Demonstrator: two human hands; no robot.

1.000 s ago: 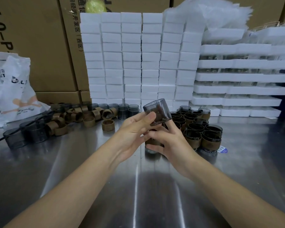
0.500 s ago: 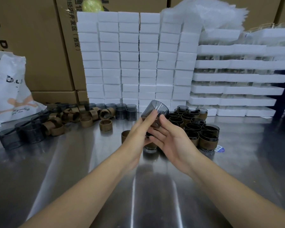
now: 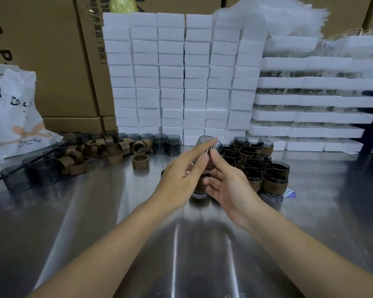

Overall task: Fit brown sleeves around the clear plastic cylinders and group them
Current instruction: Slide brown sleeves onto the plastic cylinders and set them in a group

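My left hand (image 3: 181, 175) holds a clear grey cylinder (image 3: 211, 145) tilted in the air over the steel table (image 3: 177, 250), fingers stretched along its near side and thumb hidden. The fingers of my right hand (image 3: 228, 186) are spread and straight, and its upper fingertip touches the cylinder's lower edge. Between the two hands a cylinder with a brown sleeve (image 3: 199, 187) stands on the table, mostly hidden. To the right is a group of sleeved cylinders (image 3: 267, 171). Loose brown sleeves (image 3: 116, 157) and bare cylinders (image 3: 41, 172) lie at the left.
A wall of white foam blocks (image 3: 181, 72) stands at the back, with stacked white trays (image 3: 310, 100) to its right. A white plastic bag (image 3: 15, 117) sits at the far left, in front of cardboard boxes (image 3: 41, 50). One lone sleeve (image 3: 140, 161) lies nearer the hands.
My right hand has let go of the sleeved cylinder on the table and spread its fingers. The clear cylinder stays raised in my left hand, which has shifted slightly.
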